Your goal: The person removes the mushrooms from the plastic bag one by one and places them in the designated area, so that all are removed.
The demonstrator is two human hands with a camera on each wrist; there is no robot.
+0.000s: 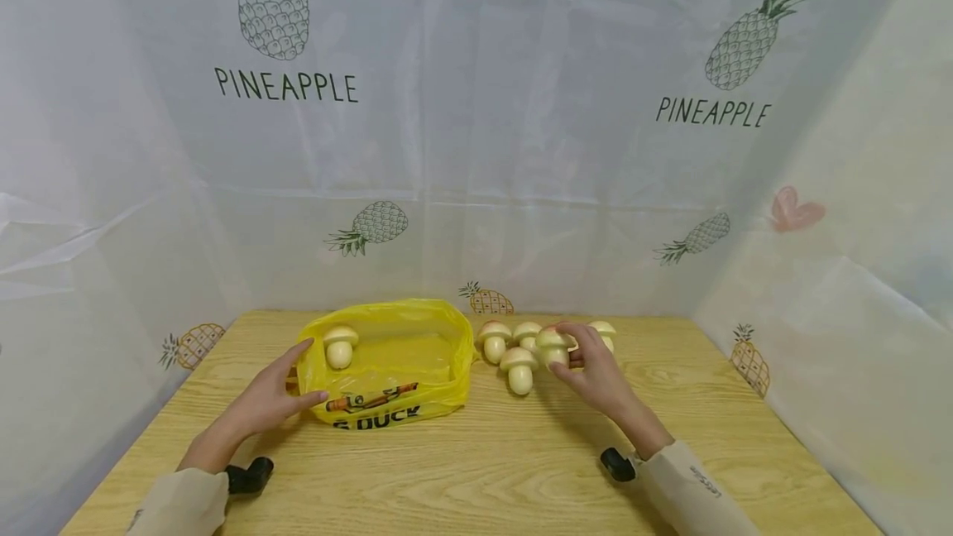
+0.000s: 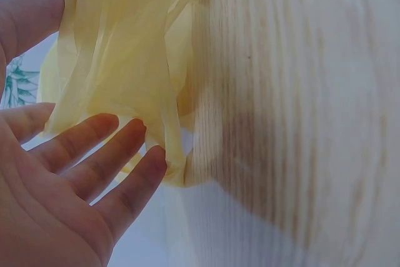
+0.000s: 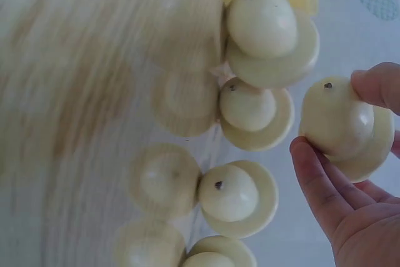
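Observation:
My right hand (image 1: 601, 376) grips a toy mushroom (image 1: 554, 346), pale with a rounded cap, between thumb and fingers; it is lifted off the table in the right wrist view. Several similar mushrooms (image 1: 519, 370) stand around and behind it. At the left, a yellow plastic bag (image 1: 442, 399) lies with its mouth open, and another mushroom (image 1: 340, 348) is inside. My left hand (image 1: 262, 398) is at the bag's left side, thumb and index finger spread at the rim. In the left wrist view its other fingers (image 2: 103, 167) reach fairly straight against the thin plastic.
The wooden table (image 1: 491, 478) carries the bag and the mushrooms. A white curtain (image 1: 521, 147) with printed pineapples hangs behind and along both sides. Black wrist devices (image 1: 250, 476) are worn under both hands.

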